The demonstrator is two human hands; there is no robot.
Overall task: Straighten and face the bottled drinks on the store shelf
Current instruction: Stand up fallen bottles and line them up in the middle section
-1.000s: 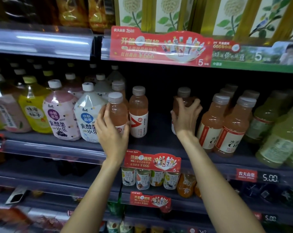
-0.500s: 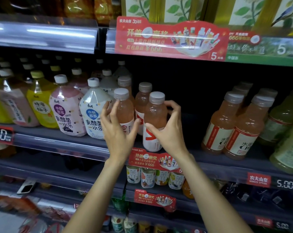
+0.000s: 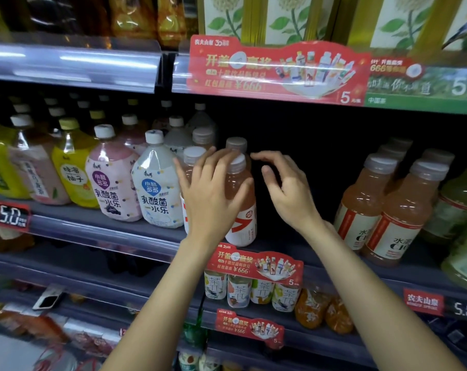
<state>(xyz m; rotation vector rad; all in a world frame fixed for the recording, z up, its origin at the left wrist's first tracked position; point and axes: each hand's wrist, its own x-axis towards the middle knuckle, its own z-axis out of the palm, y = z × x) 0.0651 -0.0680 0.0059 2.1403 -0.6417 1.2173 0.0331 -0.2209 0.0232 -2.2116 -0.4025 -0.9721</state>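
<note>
Fingers (image 3: 264, 156) now off the pink bottle (image 3: 240, 199).

The grey shelf (image 3: 98, 226) carried upright bottles: yellow (image 3: 71, 167), pink (image 3: 112, 180) and white (image 3: 157, 186) at left; orange ones (image 3: 387, 207) at right.

L hand (image 3: 211, 194) on orange bottle (image 3: 240, 202), R hand (image 3: 285, 194) just beside, fingers spread

We have one wide-angle view, worn on the head, facing the dark grey store shelf (image 3: 98, 223) from close up and tilted slightly downward. Both bare forearms rise from the bottom edge into mid-frame. The shelf lines bow toward the edges, and no second view overlaps it.
</note>
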